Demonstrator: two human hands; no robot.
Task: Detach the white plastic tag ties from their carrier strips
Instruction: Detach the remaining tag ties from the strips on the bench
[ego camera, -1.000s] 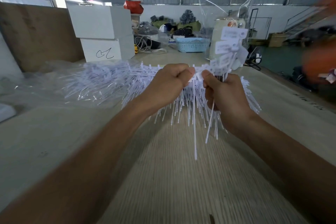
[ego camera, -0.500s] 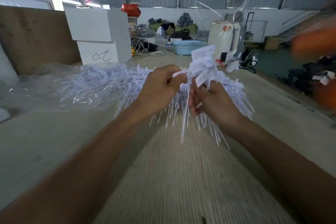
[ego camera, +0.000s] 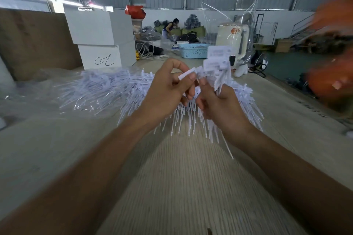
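Note:
A big heap of white plastic tag ties (ego camera: 107, 89) on their carrier strips lies across the middle of the table. My left hand (ego camera: 168, 89) pinches the end of a white carrier strip (ego camera: 188, 74) between thumb and forefinger. Just to its right, my right hand (ego camera: 219, 105) grips a bundle of detached tag ties (ego camera: 219, 66), their flat heads sticking up above my fingers and their thin tails hanging below. Both hands are held close together above the heap.
Clear plastic wrap (ego camera: 23, 89) lies at the left of the wooden table (ego camera: 181, 187). Two stacked white boxes (ego camera: 103, 40) stand at the back left, a blue basket (ego camera: 193, 50) behind the hands. A blurred orange shape (ego camera: 330, 74) shows at the right edge.
My hands have drawn slightly apart, and my left hand now pinches a strip end held out to the side. The bundle in my right hand has shifted right and tilted.

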